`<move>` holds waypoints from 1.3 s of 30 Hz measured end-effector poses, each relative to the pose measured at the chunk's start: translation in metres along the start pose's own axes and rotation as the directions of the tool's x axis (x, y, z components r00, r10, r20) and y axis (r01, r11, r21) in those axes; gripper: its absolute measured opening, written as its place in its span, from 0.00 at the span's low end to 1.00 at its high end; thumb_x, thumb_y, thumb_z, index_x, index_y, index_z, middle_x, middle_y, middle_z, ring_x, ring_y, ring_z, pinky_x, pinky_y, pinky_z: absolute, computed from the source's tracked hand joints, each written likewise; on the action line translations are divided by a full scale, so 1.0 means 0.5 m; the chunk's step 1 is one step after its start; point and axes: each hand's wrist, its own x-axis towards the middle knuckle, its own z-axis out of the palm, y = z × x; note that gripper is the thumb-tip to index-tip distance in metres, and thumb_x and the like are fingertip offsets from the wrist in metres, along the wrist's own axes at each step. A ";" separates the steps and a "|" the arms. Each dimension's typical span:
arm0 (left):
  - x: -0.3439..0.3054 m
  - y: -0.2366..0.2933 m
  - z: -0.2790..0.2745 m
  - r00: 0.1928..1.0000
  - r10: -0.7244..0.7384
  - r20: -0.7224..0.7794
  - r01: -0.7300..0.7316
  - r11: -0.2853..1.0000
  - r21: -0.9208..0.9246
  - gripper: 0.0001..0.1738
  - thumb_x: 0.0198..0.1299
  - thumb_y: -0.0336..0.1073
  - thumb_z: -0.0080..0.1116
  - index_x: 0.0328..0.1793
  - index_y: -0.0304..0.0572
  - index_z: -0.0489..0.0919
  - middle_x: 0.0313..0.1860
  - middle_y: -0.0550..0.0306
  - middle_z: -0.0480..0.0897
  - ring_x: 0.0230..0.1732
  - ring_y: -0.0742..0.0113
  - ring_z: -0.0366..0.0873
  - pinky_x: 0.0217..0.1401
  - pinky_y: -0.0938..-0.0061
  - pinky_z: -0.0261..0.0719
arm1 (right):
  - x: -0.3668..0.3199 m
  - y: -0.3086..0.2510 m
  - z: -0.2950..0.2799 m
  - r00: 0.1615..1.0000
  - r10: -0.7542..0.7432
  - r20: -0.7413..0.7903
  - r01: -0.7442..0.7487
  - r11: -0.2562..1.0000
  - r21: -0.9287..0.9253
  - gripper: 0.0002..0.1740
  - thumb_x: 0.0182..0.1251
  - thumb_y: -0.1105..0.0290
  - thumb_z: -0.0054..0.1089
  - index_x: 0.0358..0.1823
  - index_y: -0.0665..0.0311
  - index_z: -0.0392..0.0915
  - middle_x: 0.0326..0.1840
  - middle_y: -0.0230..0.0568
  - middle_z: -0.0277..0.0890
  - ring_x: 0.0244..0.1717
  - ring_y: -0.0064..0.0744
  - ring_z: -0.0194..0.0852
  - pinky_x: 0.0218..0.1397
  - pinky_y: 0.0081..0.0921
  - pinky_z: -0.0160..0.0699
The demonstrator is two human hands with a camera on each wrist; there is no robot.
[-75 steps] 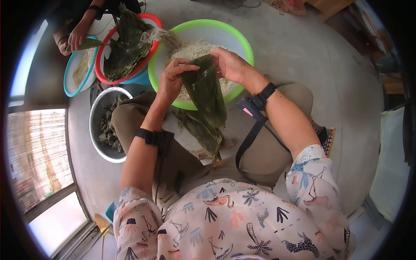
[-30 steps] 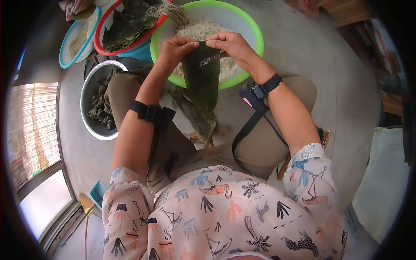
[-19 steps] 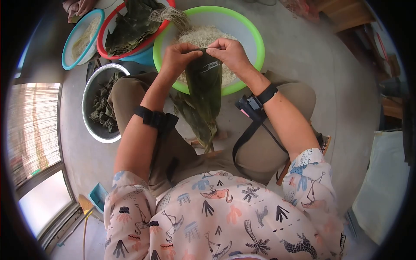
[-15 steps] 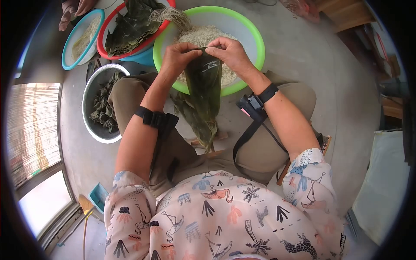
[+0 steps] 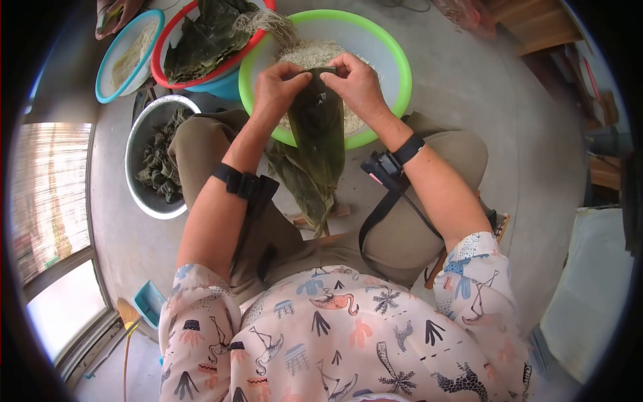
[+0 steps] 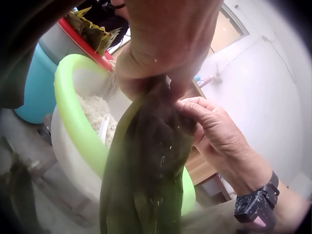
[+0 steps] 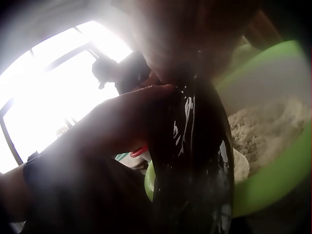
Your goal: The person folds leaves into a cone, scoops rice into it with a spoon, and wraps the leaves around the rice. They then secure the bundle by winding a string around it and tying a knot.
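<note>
My left hand and right hand pinch the top edge of a broad, wet, dark green bamboo leaf, thumbs facing me. The leaf hangs down over the near rim of a green-rimmed basin holding white rice. Glossy highlights show on the leaf in the right wrist view. Seen from the left wrist, a white scoop stands in the rice. More leaves lie below the hanging one, between my knees.
A metal basin of wrapped leaf parcels sits left of my knee. Behind it are a red-rimmed basin with stacked leaves and a bundle of strings, and a blue-rimmed basin. Another person's hands are at the upper left.
The right hand has shifted from the leaf's side to its top edge, beside the left thumb. The leaf now hangs straighter. The other person's hands have moved up and left.
</note>
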 end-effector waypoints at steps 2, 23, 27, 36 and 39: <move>0.000 -0.005 0.002 0.999 0.029 -0.025 -0.029 0.999 0.020 0.10 0.56 0.35 0.67 0.38 0.36 0.83 0.29 0.64 0.82 0.31 0.80 0.76 0.36 0.83 0.73 | 0.000 0.012 0.005 1.000 0.007 0.030 -0.008 1.000 0.027 0.11 0.55 0.70 0.67 0.35 0.64 0.75 0.28 0.32 0.78 0.29 0.22 0.75 0.35 0.22 0.76; 0.005 -0.011 0.006 0.992 -0.021 -0.121 0.035 0.992 0.117 0.11 0.56 0.36 0.67 0.40 0.36 0.83 0.29 0.64 0.82 0.31 0.79 0.76 0.35 0.82 0.73 | -0.026 -0.007 0.033 0.985 -0.166 0.053 0.171 0.980 -0.103 0.14 0.49 0.78 0.63 0.38 0.65 0.70 0.29 0.43 0.75 0.29 0.39 0.77 0.36 0.33 0.76; -0.003 0.011 0.005 0.994 -0.109 0.013 0.109 0.965 -0.237 0.15 0.58 0.39 0.65 0.47 0.37 0.81 0.36 0.64 0.82 0.33 0.76 0.77 0.38 0.79 0.75 | -0.018 0.010 0.023 0.998 0.000 0.060 0.001 1.000 -0.010 0.14 0.51 0.79 0.63 0.40 0.65 0.71 0.31 0.40 0.77 0.31 0.31 0.79 0.34 0.29 0.77; -0.030 0.062 0.004 0.959 -0.105 0.265 0.215 0.876 -0.432 0.23 0.62 0.40 0.59 0.62 0.41 0.77 0.45 0.63 0.80 0.46 0.74 0.77 0.50 0.71 0.78 | 0.007 0.009 -0.006 0.966 0.228 0.122 -0.256 0.904 0.342 0.14 0.57 0.74 0.62 0.43 0.68 0.71 0.35 0.37 0.77 0.31 0.25 0.78 0.28 0.22 0.78; -0.024 0.049 0.001 0.947 -0.089 0.310 0.218 0.885 -0.412 0.22 0.65 0.39 0.58 0.64 0.43 0.75 0.51 0.64 0.80 0.52 0.74 0.77 0.51 0.70 0.77 | 0.008 0.004 -0.005 0.963 0.235 0.131 -0.267 0.896 0.355 0.12 0.59 0.72 0.61 0.42 0.68 0.71 0.36 0.38 0.77 0.30 0.24 0.78 0.28 0.21 0.78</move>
